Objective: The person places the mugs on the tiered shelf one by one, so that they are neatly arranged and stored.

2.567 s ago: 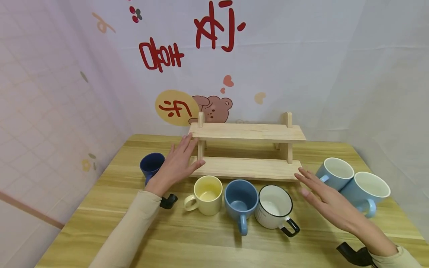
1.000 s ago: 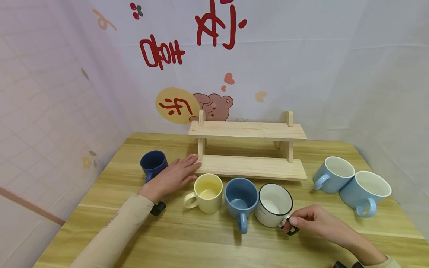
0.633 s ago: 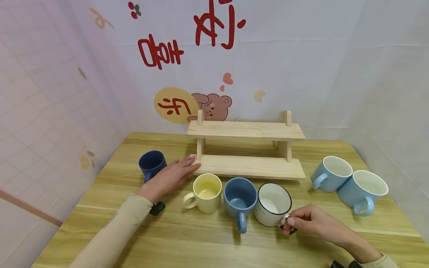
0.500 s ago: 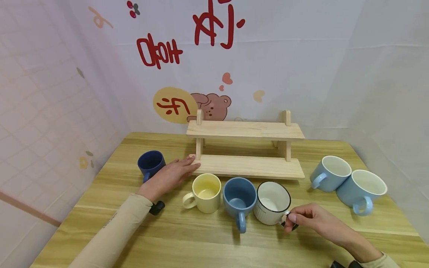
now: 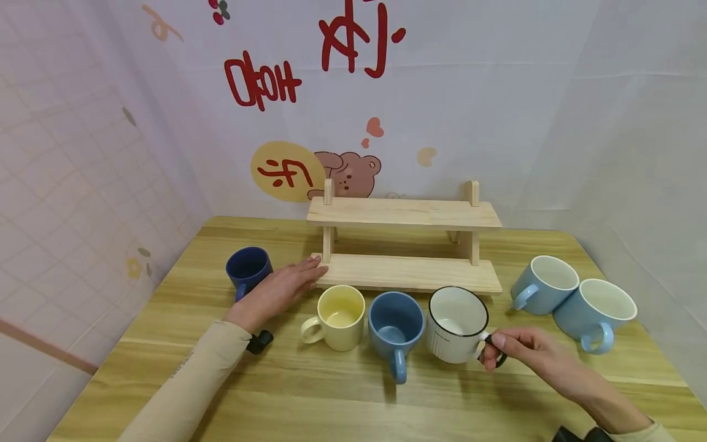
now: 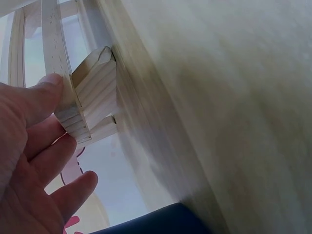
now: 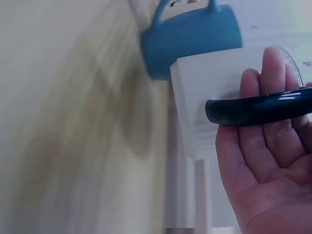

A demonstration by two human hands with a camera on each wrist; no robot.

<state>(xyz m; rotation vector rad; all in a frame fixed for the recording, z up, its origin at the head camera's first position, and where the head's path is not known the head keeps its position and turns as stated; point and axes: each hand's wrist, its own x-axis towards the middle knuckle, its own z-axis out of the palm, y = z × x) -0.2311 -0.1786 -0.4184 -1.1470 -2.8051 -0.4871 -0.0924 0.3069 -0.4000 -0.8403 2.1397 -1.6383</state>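
Observation:
My right hand [image 5: 533, 353] grips the black handle [image 7: 258, 108] of a white, black-rimmed enamel mug [image 5: 457, 325]. The mug is raised off the table, a shadow below it, close in front of the two-tier wooden shelf [image 5: 409, 273]. My left hand [image 5: 278, 291] touches the left end of the shelf's lower board; in the left wrist view its thumb [image 6: 48, 90] lies against the board, the other fingers fairly straight. A blue mug [image 5: 394, 328] and a yellow mug [image 5: 339, 319] stand in a row left of the white one. The shelf's boards are bare.
A dark blue mug [image 5: 248, 270] stands behind my left wrist. Two light blue mugs, one farther back [image 5: 547, 285] and one nearer [image 5: 596, 316], stand together at the table's right side. A printed cloth [image 5: 497, 123] hangs behind the wooden table [image 5: 331, 399].
My right hand took hold of the white mug's handle, then lifted it and moved it slightly right and toward the shelf. My left hand came down from the upper board to the lower one.

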